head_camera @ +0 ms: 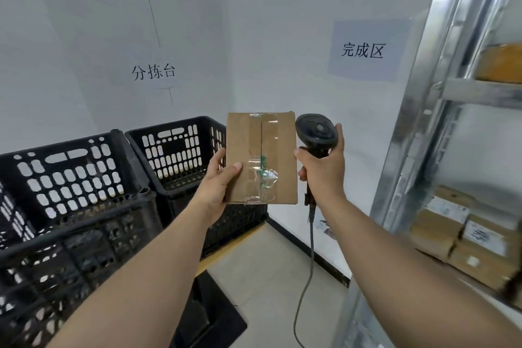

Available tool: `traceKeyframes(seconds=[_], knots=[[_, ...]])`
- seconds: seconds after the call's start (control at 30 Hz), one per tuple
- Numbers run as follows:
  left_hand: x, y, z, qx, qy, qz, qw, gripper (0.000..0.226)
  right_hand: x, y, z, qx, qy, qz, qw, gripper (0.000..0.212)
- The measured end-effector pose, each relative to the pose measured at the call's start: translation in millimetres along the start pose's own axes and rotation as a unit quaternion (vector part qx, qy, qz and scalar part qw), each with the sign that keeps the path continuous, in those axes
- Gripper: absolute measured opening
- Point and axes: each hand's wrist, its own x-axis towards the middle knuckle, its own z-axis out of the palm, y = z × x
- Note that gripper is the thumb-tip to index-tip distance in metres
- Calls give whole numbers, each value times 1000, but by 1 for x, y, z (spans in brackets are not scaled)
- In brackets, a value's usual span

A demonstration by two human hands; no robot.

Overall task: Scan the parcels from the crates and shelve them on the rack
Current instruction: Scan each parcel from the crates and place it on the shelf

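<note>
Scanning step. Left hand (217,178) grips the box (262,158) upright, taped face toward us; right hand (322,169) wraps the scanner (317,130) at its 3 o'clock. 2 crates (84,178) at 9, rack (457,93) at 3. Next: likely find the barcode, then shelve.

Matt cardboard parcel (261,158), glossy tape (261,181)

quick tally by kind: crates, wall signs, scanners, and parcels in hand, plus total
black crates: 2
wall signs: 2
scanners: 1, gripped by the right hand
parcels in hand: 1, held by the left hand
total: 6
</note>
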Motion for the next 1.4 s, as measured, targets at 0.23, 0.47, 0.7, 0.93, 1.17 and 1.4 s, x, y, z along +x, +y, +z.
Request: traceKeyframes(seconds=[0.23, 0.47, 0.7, 0.93, 1.17, 1.4], knots=[[-14, -11, 46, 50, 8, -9, 999, 34, -20, -6, -47, 10, 16, -5, 1000, 99], [-54, -35, 98, 152, -47, 4, 987, 64, -52, -4, -118, -10, 17, 4, 1000, 96], [-106, -55, 172, 210, -113, -37, 970, 68, -81, -20, -196, -17, 5, -2, 1000, 96], [-164, -56, 236, 201, -226, -114, 946, 87, -105, -35, -251, -23, -16, -34, 999, 97], [-194, -56, 267, 229, -217, -96, 944, 22, -133, -37, -288, -48, -43, -37, 997, 106], [-211, -75, 291, 187, -254, -77, 946, 93, -153, -45, -315, -40, -48, -39, 997, 102]])
